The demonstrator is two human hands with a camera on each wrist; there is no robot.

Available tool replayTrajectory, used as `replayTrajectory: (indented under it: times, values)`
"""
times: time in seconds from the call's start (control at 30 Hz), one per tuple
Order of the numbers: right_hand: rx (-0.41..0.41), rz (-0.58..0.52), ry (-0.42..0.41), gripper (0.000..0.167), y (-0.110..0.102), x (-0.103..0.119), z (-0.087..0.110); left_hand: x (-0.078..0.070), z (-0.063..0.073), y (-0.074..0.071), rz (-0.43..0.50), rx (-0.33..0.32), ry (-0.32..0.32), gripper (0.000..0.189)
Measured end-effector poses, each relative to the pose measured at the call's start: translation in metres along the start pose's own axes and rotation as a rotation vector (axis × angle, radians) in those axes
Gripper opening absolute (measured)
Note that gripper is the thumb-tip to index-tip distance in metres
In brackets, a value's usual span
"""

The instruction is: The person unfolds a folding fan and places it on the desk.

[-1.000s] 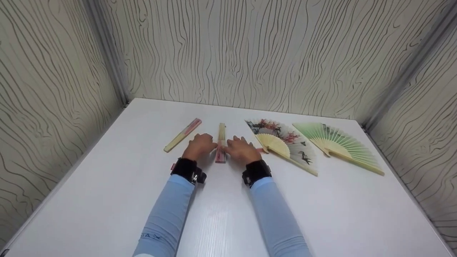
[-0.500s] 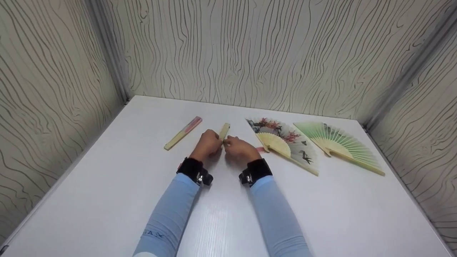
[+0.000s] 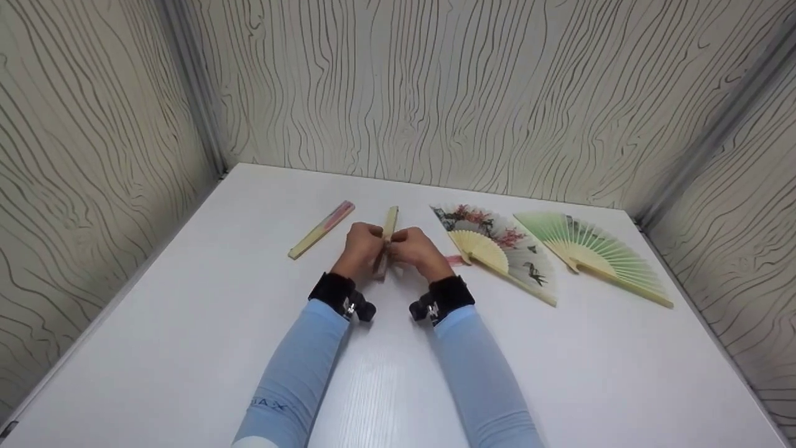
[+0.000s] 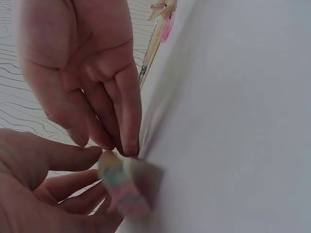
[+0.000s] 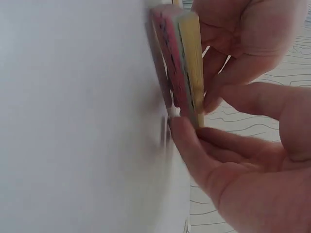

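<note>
A folded hand fan [image 3: 390,220], pale wood at the far end and pink at the near end, lies between both hands at mid-table. My left hand [image 3: 363,249] pinches it from the left, fingers bent. From the other side my right hand [image 3: 420,252] pinches its middle with thumb and fingers. In the left wrist view the fan's colored end [image 4: 127,194] is blurred and stands just off the table. Its pink paper edge and wooden rib [image 5: 194,58] show in the right wrist view. The hands cover the fan's middle.
Another folded fan [image 3: 321,230] lies slanted at the left. To the right are a spread fan with red blossoms [image 3: 519,258], a pink tassel [image 3: 454,261] beside it, and a spread green fan [image 3: 597,258]. Patterned walls [image 3: 398,93] border the white table [image 3: 186,348].
My hands have gone from resting on either side of the folded fan to pinching it. The fan has tilted slightly clockwise. The other fans stay where they were.
</note>
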State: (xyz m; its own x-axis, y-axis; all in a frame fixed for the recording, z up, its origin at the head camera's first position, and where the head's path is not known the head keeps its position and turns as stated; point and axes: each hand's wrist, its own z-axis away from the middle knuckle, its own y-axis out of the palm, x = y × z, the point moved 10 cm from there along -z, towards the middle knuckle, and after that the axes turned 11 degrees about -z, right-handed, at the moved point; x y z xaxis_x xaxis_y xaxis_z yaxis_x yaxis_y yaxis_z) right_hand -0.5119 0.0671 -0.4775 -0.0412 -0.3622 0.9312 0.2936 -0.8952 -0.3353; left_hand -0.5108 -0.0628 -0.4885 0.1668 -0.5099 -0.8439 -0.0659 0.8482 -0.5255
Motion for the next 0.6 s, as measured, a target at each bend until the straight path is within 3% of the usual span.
replayTrajectory:
  times: [0.17, 0.3, 0.47, 0.6]
  values:
    - [-0.076, -0.195, 0.041, 0.051, -0.011, -0.003, 0.001, -0.010, -0.001, -0.003, 0.021, -0.030, 0.079, 0.035]
    - [-0.103, -0.298, 0.054, 0.053, -0.027, 0.003, 0.007, -0.027, 0.000, -0.007, -0.014, -0.020, 0.196, 0.030]
    - [-0.081, -0.383, 0.017, 0.051, -0.046, 0.019, 0.018, -0.055, 0.007, -0.013, -0.125, -0.009, 0.416, 0.038]
    - [-0.022, -0.424, -0.009, 0.048, -0.053, 0.031, 0.028, -0.079, 0.019, -0.018, -0.257, -0.075, 0.638, 0.038]
